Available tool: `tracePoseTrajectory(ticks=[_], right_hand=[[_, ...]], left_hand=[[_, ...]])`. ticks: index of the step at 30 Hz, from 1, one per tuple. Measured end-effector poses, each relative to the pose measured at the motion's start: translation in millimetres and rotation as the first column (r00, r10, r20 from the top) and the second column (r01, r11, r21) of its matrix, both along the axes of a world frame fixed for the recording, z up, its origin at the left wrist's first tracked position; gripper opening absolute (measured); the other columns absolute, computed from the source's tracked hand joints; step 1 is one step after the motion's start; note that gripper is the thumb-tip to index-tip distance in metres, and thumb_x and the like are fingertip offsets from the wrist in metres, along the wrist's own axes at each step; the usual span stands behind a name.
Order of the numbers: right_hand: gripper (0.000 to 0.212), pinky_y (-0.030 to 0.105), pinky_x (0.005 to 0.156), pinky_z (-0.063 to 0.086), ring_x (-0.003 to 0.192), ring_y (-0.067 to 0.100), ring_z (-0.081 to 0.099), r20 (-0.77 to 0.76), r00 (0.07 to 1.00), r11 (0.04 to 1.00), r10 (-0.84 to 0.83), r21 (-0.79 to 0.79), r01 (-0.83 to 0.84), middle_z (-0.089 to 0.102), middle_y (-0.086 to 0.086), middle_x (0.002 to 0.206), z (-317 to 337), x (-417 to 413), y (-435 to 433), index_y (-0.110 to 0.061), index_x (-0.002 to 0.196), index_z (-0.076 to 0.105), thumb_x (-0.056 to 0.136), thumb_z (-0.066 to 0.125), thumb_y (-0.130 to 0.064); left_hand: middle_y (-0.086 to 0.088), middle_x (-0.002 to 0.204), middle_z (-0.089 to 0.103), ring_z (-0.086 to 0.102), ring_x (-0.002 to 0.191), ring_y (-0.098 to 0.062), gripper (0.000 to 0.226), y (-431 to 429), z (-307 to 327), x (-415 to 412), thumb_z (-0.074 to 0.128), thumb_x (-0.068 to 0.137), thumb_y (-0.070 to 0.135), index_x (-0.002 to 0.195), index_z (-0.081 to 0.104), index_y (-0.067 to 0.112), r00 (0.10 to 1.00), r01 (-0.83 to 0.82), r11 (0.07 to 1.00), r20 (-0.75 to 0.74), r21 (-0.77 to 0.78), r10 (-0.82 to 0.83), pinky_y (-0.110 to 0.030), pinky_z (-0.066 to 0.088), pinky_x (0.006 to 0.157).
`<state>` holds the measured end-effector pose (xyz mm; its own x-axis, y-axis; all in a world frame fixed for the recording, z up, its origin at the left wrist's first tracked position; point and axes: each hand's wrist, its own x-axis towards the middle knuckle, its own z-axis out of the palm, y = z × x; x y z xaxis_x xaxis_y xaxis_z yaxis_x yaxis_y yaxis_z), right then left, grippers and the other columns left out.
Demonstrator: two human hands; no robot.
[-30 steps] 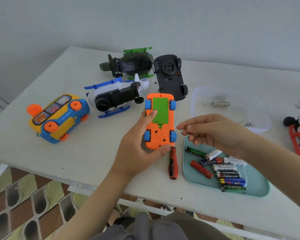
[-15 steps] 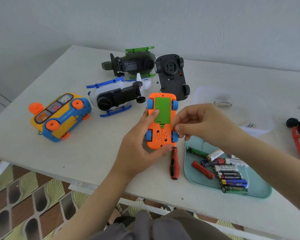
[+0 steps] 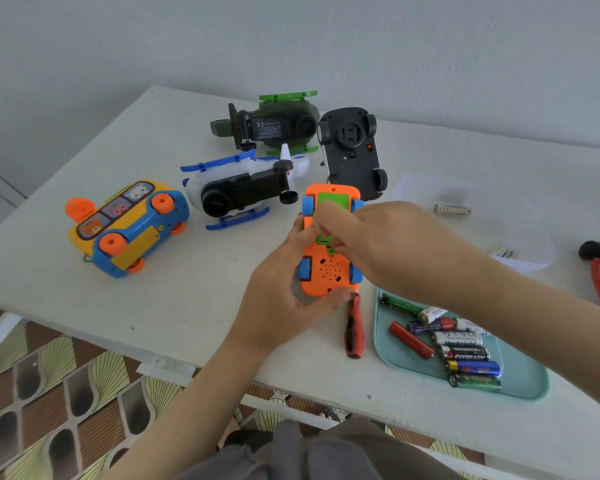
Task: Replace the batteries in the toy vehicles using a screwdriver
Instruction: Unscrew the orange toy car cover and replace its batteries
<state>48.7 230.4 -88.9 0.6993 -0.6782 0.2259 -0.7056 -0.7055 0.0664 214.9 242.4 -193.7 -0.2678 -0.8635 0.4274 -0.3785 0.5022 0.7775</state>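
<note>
The orange plastic toy car (image 3: 326, 271) lies wheels-up on the white table (image 3: 194, 299), so that its flat green battery cover (image 3: 331, 199) faces the operator. The left hand (image 3: 281, 285) clasps the car's left flank and near end, evidently to steady it; the right hand (image 3: 392, 244) reaches over from the car's right, fingertips closed in a pinch on the cover's near tab, probably to seat or lift it; whether a screw is held cannot be told. The red-and-black-handled screwdriver (image 3: 354, 329) lies on the table just beside the car's near end, within easy reach. Right of the car, the teal plastic tray (image 3: 527, 386) keeps the loose cylindrical batteries (image 3: 465, 355) together; one reads "EVEREADY", another apparently "Heybright". Beyond the car, the dark green toy helicopter (image 3: 274, 126) shows a "CE" mark on its underside.
</note>
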Motion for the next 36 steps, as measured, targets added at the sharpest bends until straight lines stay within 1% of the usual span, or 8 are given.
tracePoseTrajectory(ticks=[4, 8, 11, 14, 16, 20, 28, 36], right_hand=[[0.056, 0.016, 0.041, 0.006, 0.036, 0.017, 0.028, -0.015, 0.999, 0.998, 0.053, -0.016, -0.053, 0.037, 0.000, 0.046, -5.9, -2.3, -1.1, -0.015, 0.100, 0.037, 0.066, 0.080, -0.001], [0.051, 0.026, 0.036, 0.039, 0.041, 0.024, 0.048, 0.075, 0.996, 0.999, 0.041, 0.025, -0.043, 0.055, 0.005, 0.055, -7.5, -3.2, -2.6, -0.018, 0.102, 0.032, 0.077, 0.073, -0.002], [0.050, 0.035, 0.041, 0.048, 0.046, 0.028, 0.055, 0.087, 0.994, 0.998, 0.058, 0.024, -0.061, 0.060, 0.007, 0.060, -6.5, -3.3, -4.4, -0.020, 0.102, 0.029, 0.080, 0.071, -0.003], [0.051, 0.029, 0.038, 0.044, 0.043, 0.026, 0.052, 0.064, 0.996, 0.997, 0.063, 0.030, -0.065, 0.056, 0.005, 0.057, -7.0, -2.9, -6.4, -0.018, 0.102, 0.031, 0.077, 0.073, -0.003], [0.050, 0.018, 0.036, 0.025, 0.038, 0.020, 0.040, 0.006, 0.999, 0.999, 0.047, 0.025, -0.047, 0.047, 0.002, 0.050, -5.9, -2.7, -5.7, -0.014, 0.101, 0.041, 0.070, 0.077, 0.000], [0.047, 0.015, 0.044, 0.006, 0.039, 0.017, 0.024, -0.039, 0.996, 0.997, 0.074, -0.020, -0.075, 0.033, -0.001, 0.048, -6.7, -4.6, -5.3, -0.012, 0.095, 0.044, 0.065, 0.078, 0.002], [0.034, 0.022, 0.044, 0.015, 0.042, 0.019, 0.025, -0.036, 0.996, 0.987, 0.087, -0.130, -0.091, 0.029, -0.001, 0.049, -5.1, -2.2, -3.2, -0.007, 0.092, 0.066, 0.062, 0.077, 0.005], [0.028, 0.024, 0.040, 0.036, 0.058, 0.024, 0.052, 0.069, 0.992, 0.987, 0.104, -0.127, -0.095, 0.056, 0.004, 0.058, -4.4, -2.2, -7.3, -0.007, 0.091, 0.066, 0.067, 0.079, -0.001]], left_hand=[[0.001, 0.133, 0.055, 0.052, 0.128, -0.024, 0.076, -0.5, -0.1, 0.7, 0.058, 0.078, 0.071, 0.141, 0.029, 0.040, 1.000, 0.012, 1.000, -0.004, 0.005, -0.012, -0.030, 0.048, 0.101], [-0.002, 0.135, 0.055, 0.051, 0.129, -0.024, 0.077, 0.6, 1.3, 0.8, 0.059, 0.077, 0.070, 0.142, 0.027, 0.042, 1.000, 0.011, 1.000, -0.006, 0.026, -0.011, -0.035, 0.049, 0.100], [-0.001, 0.135, 0.055, 0.051, 0.130, -0.022, 0.077, 0.4, 1.3, 0.5, 0.058, 0.077, 0.071, 0.141, 0.028, 0.042, 1.000, 0.007, 1.000, 0.003, 0.026, -0.007, -0.032, 0.048, 0.101], [0.001, 0.134, 0.055, 0.052, 0.127, -0.017, 0.079, -1.0, -0.6, 1.3, 0.061, 0.076, 0.070, 0.141, 0.029, 0.039, 1.000, 0.002, 1.000, 0.010, 0.022, -0.002, -0.023, 0.046, 0.101], [0.000, 0.131, 0.057, 0.054, 0.123, -0.014, 0.079, -1.0, -0.5, 1.1, 0.065, 0.074, 0.065, 0.140, 0.030, 0.038, 1.000, -0.014, 1.000, 0.021, 0.010, 0.014, -0.015, 0.044, 0.099], [-0.008, 0.129, 0.060, 0.056, 0.120, -0.014, 0.078, -0.9, -0.5, 0.2, 0.070, 0.072, 0.057, 0.138, 0.033, 0.036, 1.000, -0.019, 1.000, 0.016, 0.015, 0.019, -0.024, 0.050, 0.096], [-0.003, 0.128, 0.060, 0.056, 0.120, -0.013, 0.077, -1.7, -0.3, 0.2, 0.062, 0.075, 0.069, 0.138, 0.030, 0.041, 1.000, -0.024, 1.000, 0.002, -0.004, 0.024, -0.020, 0.047, 0.098], [-0.008, 0.133, 0.057, 0.053, 0.127, -0.022, 0.080, -2.9, -2.5, 0.4, 0.058, 0.076, 0.074, 0.142, 0.027, 0.040, 1.000, -0.011, 1.000, -0.006, 0.021, 0.011, -0.030, 0.048, 0.101]])
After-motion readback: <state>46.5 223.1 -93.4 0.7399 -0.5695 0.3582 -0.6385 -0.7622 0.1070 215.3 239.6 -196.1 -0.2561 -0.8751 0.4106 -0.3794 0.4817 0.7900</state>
